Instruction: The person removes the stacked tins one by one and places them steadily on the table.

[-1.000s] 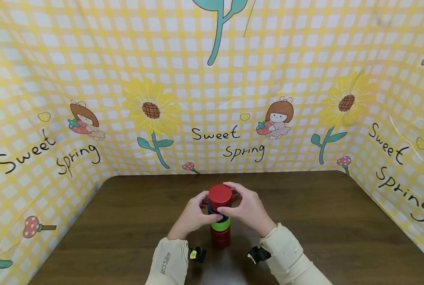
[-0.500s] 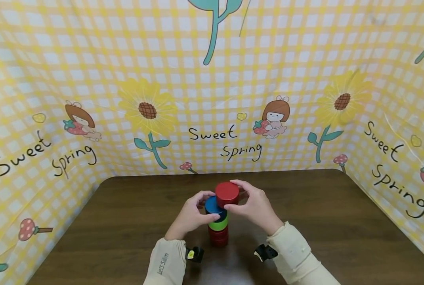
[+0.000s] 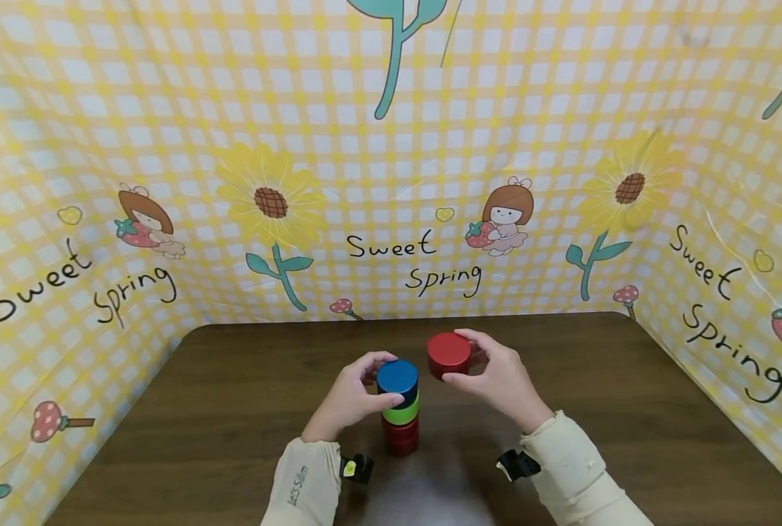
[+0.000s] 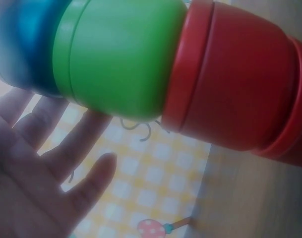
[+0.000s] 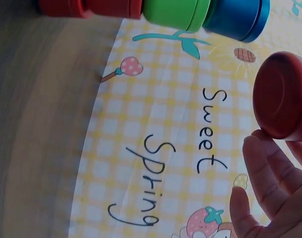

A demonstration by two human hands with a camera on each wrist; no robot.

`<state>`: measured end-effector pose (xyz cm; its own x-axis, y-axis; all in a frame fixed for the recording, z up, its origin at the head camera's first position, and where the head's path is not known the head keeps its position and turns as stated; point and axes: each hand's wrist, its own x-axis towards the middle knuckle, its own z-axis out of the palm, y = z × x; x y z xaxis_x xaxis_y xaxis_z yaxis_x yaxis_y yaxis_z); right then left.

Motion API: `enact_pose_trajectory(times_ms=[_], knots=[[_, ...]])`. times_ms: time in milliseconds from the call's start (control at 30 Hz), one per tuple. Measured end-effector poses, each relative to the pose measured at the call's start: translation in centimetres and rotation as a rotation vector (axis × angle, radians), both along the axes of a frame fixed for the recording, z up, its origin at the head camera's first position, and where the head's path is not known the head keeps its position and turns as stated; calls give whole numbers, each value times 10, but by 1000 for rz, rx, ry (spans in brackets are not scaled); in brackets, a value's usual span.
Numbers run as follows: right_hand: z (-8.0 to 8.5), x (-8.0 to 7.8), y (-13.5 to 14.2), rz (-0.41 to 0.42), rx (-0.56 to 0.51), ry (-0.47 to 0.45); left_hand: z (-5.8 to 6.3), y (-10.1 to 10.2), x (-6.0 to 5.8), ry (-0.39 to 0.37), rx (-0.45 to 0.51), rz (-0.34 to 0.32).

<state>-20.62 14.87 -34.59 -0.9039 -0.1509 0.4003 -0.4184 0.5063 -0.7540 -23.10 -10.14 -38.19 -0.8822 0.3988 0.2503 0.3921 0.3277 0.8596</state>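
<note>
A stack of small round lidded tins stands upright on the table. Two red tins (image 3: 401, 437) form its base, a green tin (image 4: 121, 54) sits on them, and a blue tin (image 3: 397, 375) is on top. My left hand (image 3: 348, 394) grips the blue tin from the left, thumb in front and fingers behind. To the right of the stack and apart from it, my right hand (image 3: 501, 378) holds another red tin (image 3: 449, 355) in the air between thumb and fingers. In the right wrist view the underside of this held tin (image 5: 279, 96) shows.
The dark wooden table (image 3: 233, 394) extends on both sides of the stack. A yellow checked cloth (image 3: 391, 183) printed with flowers and lettering hangs around its back and sides. Each wrist wears a small black camera, such as the left camera (image 3: 358, 469).
My right hand has lifted the red tin off the blue one and carried it right, clear of the stack. My left hand has stayed at the blue tin, whose lid now shows.
</note>
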Motion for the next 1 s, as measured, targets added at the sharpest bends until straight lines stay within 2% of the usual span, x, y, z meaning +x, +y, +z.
enact_pose_trajectory(times_ms=[533, 1000], knots=[[-2, 6, 30, -33, 42, 13, 3, -4, 2, -7, -13, -1], [-18, 3, 43, -37, 82, 16, 4, -2, 2, -23, -30, 2]])
